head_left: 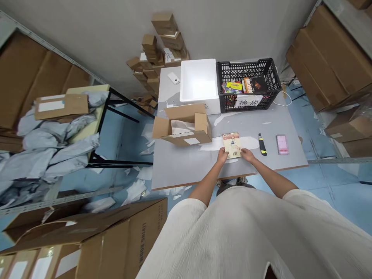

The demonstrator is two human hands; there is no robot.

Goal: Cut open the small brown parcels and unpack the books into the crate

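Observation:
A thin cream book (232, 145) with a red strip along its far edge and a barcode near its close edge is held over the grey table (180, 170). My left hand (223, 155) grips its lower left corner, fingers closed on the edge. On the opposite corner, my right hand (247, 155) is closed in the same way. To the right of the book lies a black and yellow utility knife (262, 145). An open cardboard box (183, 130) with whitish wrapping inside stands to the left.
A white foam box (199, 79) and a black plastic crate (247, 87) holding books stand at the table's back. A blurred pink item (282, 145) lies at right, a white phone-like object (173, 78) at back left. Grey parcels (69, 147) fill the left rack; paper scraps (136, 190) litter the floor.

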